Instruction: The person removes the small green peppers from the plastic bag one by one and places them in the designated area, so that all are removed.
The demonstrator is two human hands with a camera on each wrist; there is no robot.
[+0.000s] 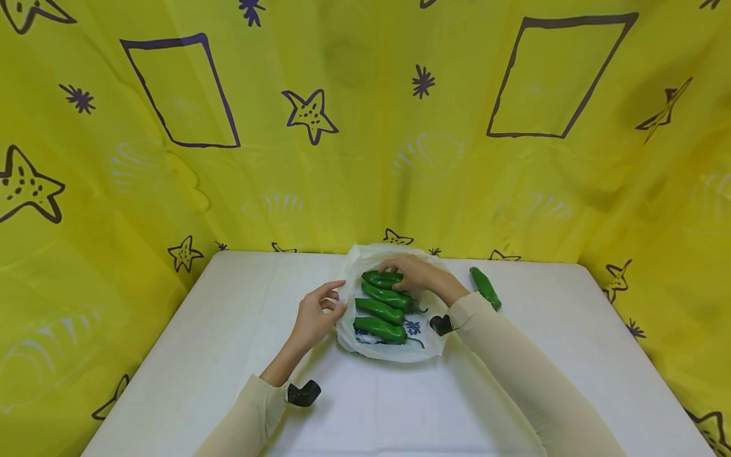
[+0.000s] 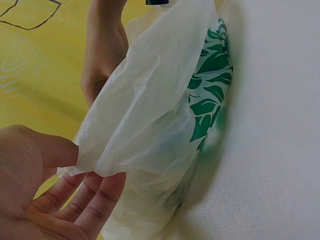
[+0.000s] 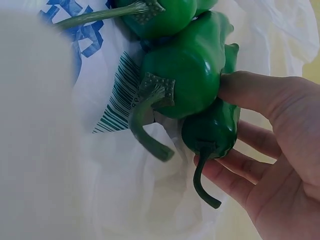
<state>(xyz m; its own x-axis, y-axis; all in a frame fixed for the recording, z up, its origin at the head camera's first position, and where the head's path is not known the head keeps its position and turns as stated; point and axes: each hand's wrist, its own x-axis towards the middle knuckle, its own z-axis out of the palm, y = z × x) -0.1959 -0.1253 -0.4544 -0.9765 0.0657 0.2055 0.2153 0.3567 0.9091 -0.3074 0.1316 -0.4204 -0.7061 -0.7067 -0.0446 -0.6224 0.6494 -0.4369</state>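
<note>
A thin whitish plastic bag (image 1: 428, 350) lies spread open like a bowl, its outside printed with green leaves in the left wrist view. Several green peppers lie side by side in it, stems to the right. My right hand (image 1: 419, 274) reaches in over the far rim and holds the farthest green pepper (image 3: 207, 127) between thumb and fingers, against the neighbouring pepper (image 3: 185, 70). At the bag's left rim, my left hand (image 1: 316, 317) pinches the plastic edge, thumb on one side and fingers on the other.
One more green pepper (image 1: 485, 287) lies on the white table (image 1: 245, 317), right of the bag, beside my right sleeve (image 1: 514, 362). A yellow curtain (image 1: 365, 158) with starfish drawings hangs behind the table and along both sides.
</note>
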